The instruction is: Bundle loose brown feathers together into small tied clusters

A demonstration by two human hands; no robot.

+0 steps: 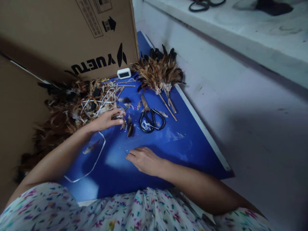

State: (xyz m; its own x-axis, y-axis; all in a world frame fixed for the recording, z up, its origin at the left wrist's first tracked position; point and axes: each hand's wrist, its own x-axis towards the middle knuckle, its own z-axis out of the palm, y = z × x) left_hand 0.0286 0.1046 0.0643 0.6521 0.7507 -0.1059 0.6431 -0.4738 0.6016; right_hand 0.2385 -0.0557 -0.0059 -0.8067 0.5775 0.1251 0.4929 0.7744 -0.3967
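My left hand [108, 120] reaches to the right edge of a large heap of brown and black feathers [64, 118], its fingers apart around some small feathers. Below the scissors, my right hand [141, 159] is closed over the blue table [115, 189], thumb and finger pinched; what they hold is too small to name. Black-handled scissors [152, 120] lie between the heap and the wall, blades pointing away. White string [103, 147] runs from the heap down across the table. Loose feathers [130, 130] lie between my left hand and the scissors.
Feather bundles on sticks [161, 72] lie at the back right. A small white digital device [124, 73] stands before a large cardboard box [72, 38]. Along the right is a wall with a ledge [240, 32], where another pair of scissors [202, 5] lies.
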